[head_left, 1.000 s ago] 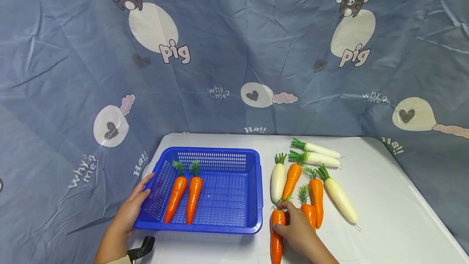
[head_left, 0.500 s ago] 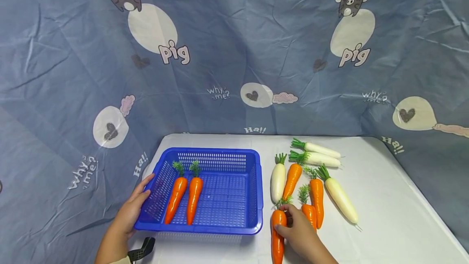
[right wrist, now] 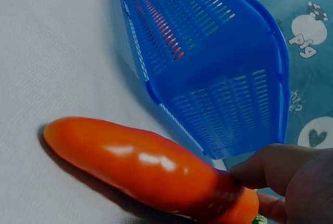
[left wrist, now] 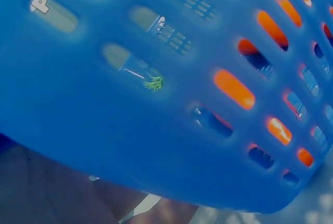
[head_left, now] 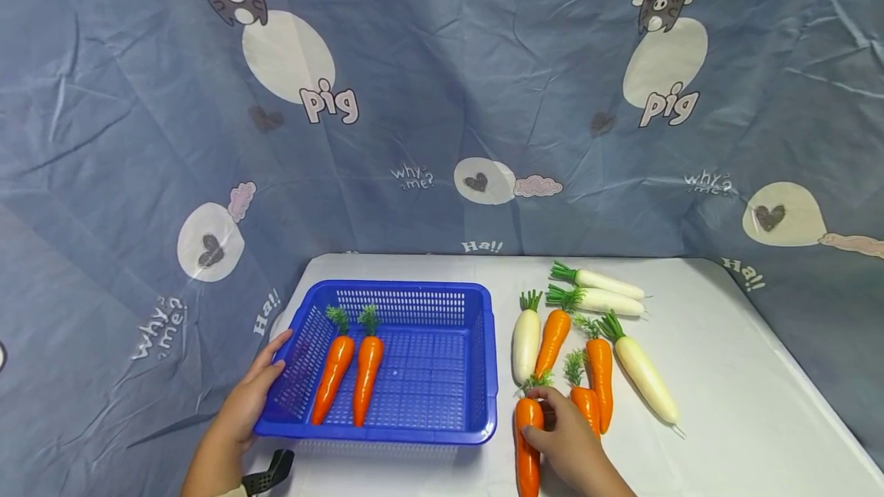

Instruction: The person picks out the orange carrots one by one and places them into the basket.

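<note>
In the head view my right hand (head_left: pixel 569 439) grips a carrot (head_left: pixel 528 447) near its leafy top, to the right of the blue basket (head_left: pixel 376 436). The right wrist view shows the thumb and a finger on the thick end of this carrot (right wrist: pixel 151 172); it lies on the white cloth or just above it, I cannot tell which. My left hand (head_left: pixel 242 409) rests against the basket's left side, fingers straight along the rim. Two carrots (head_left: pixel 334 378) lie side by side inside the basket, tops to the back. The basket wall (left wrist: pixel 130 130) hides most of the left wrist view.
Right of the basket lie several white radishes (head_left: pixel 645 378) and three more carrots (head_left: pixel 600 382), (head_left: pixel 552 340), (head_left: pixel 585 405), some touching. A patterned blue curtain (head_left: pixel 414 98) hangs behind the white table (head_left: pixel 746 405).
The carrot in my right hand has shifted slightly to the right, along with the hand. My left hand and the basket stay in place.
</note>
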Demonstrator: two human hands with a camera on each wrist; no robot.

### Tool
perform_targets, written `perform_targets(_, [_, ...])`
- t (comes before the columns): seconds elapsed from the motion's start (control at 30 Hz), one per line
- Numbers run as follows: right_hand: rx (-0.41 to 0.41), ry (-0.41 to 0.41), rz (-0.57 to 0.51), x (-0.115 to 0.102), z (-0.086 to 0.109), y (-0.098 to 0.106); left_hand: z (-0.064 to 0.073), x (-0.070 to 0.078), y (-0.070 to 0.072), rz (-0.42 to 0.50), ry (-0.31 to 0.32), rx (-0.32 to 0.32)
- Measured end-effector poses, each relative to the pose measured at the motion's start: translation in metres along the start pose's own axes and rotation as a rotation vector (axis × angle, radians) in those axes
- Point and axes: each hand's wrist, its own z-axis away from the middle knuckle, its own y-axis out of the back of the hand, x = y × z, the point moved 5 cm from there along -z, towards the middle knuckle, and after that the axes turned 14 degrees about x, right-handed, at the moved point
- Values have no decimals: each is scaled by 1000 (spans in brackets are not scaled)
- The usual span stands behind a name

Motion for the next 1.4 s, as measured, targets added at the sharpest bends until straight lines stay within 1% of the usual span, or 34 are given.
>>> perform_targets(0.1, [1, -16, -1, 2, 1, 1, 0, -1, -1, 4, 4, -6])
perform_targets(0.23, [11, -48, -32, 3, 1, 3, 1, 0, -2, 16, -3, -12])
perform_targets(0.47, [55, -37, -96, -1, 2, 7, 3, 2, -1, 3, -25, -7])
perform_targets(0.77, [53, -79, -96, 2, 1, 8, 1, 1, -1, 3, -26, -11])
perform_targets(1.0, [61, -77, -82, 1, 1, 10, 3, 2, -1, 8, -20, -9])
perform_targets(1.17, [66, -95, -73, 2, 0, 12, 3, 2, -1, 12, -23, -13])
perform_targets(1.4, [77, -110, -125, 0, -2, 13, 2, 1, -1, 4, -21, -13])
